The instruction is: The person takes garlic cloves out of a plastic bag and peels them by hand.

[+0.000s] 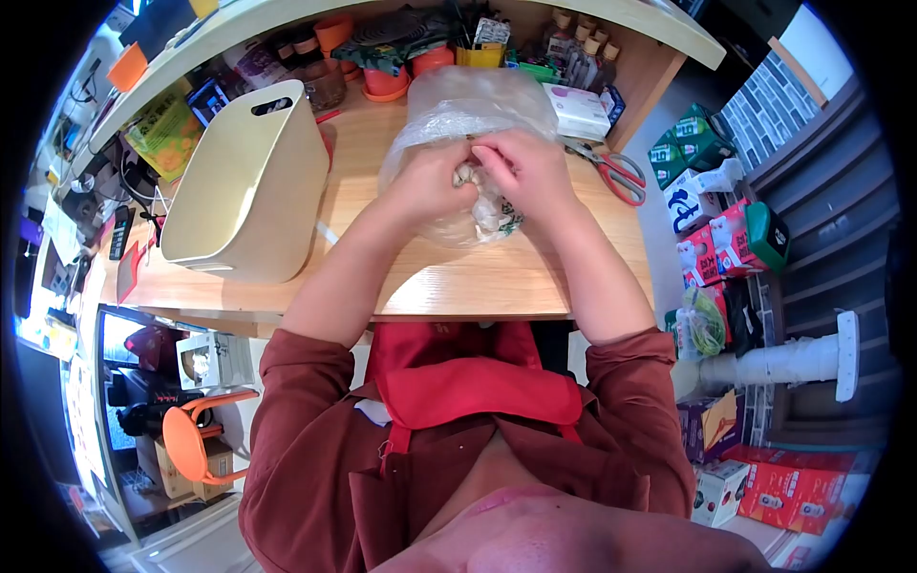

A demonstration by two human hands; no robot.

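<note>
A clear plastic bag [454, 119] lies crumpled on the wooden desk, under and around both hands. Whitish lumps that look like garlic [466, 175] show between my hands, with more pale pieces just below, on the bag's film with green print. My left hand [435, 180] is closed, its fingers curled round the garlic. Closed as well, my right hand [525, 170] meets the left fingertips, thumb pressed to the fingers; whatever it pinches is hidden. Right of the bag lie red-handled scissors [621, 177].
A cream plastic bin [253, 191] stands on the desk [458, 291] at left. Under the shelf are orange pots [386, 84], corked bottles [587, 57] and a white box [577, 110]. Red and green cartons [718, 250] sit on the floor at right; an orange stool [188, 444] at lower left.
</note>
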